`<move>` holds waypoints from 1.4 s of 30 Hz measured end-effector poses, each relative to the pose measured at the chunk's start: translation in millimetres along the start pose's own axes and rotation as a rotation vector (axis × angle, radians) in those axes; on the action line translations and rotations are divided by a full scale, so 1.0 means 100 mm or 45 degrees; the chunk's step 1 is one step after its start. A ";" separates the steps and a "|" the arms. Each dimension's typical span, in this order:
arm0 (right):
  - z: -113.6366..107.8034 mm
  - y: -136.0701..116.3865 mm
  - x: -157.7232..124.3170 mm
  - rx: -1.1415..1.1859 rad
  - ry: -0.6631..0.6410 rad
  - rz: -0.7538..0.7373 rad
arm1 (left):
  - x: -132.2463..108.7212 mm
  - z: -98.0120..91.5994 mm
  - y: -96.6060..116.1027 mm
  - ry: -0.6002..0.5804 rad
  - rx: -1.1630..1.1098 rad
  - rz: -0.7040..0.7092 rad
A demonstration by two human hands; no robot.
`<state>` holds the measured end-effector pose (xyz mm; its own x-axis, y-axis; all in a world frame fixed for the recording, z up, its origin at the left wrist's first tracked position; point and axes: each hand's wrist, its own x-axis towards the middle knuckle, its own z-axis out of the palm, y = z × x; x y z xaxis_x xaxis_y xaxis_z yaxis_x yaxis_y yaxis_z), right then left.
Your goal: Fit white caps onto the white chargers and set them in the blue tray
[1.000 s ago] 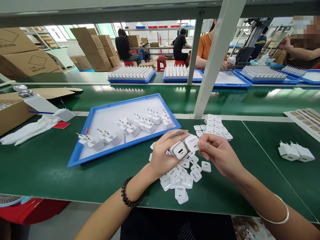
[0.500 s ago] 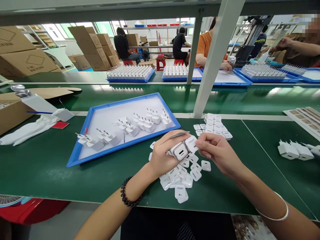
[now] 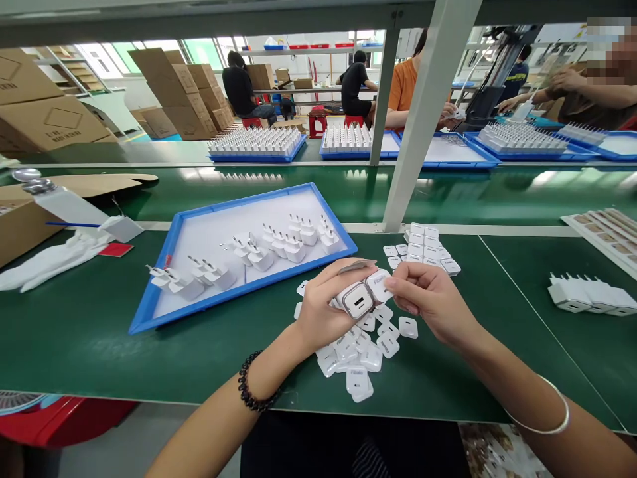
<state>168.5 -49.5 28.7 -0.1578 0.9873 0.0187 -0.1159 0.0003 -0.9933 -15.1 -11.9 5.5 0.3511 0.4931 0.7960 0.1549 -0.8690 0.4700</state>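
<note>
Gripping hand: the left hand (image 3: 321, 305) is holding a white charger body (image 3: 357, 302), slotted face out, just on the near side of the blue tray's (image 3: 219, 226) right end.
Pinching hand: the right hand (image 3: 432, 302) is clamping a lettered cap (image 3: 377, 287) between thumb and finger, right up against the charger body. Can't tell if the two are actually joined. Hands are sitting close, with a small gap.
Grey sliver: some thin grey piece (image 3: 356, 265) is poking out over the left hand, no clue what.
Cap heap: loose white caps (image 3: 371, 357) are lying in a messy pile nearer than the tray.
Chargers: a row of pronged chargers (image 3: 572, 295) is sitting well right of the tray.
Glove-ish cloth: white cloth (image 3: 60, 260) is lying left of the tray, a red square (image 3: 116, 249) just beside it.
Cap block: neater caps (image 3: 423, 249) are sitting in rows near the tray's right end.
Tray: plugs (image 3: 293, 249) are standing inside in a crooked line.
Far side: more blue trays (image 3: 257, 158) are sitting well beyond it, loaded with plugs.
Co-worker: someone in an orange top (image 3: 403, 86) is handling something small, beyond the tray and to its right.
</note>
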 end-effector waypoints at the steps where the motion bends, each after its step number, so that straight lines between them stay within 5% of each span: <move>1: 0.00 0.00 0.00 -0.007 0.004 -0.001 | 0.00 0.00 0.00 0.000 0.001 -0.002; 36: 0.02 0.05 -0.02 -0.525 0.175 -0.324 | 0.02 0.02 0.00 0.023 -0.050 -0.084; 42: -0.01 0.04 0.03 -0.346 0.037 -0.122 | 0.01 0.05 0.02 0.005 -0.106 -0.092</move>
<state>168.1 -46.1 24.2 -0.1303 0.9849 0.1142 0.1387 0.1322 -0.9815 -9.8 -13.8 5.3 0.3380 0.5546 0.7604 0.1024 -0.8248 0.5560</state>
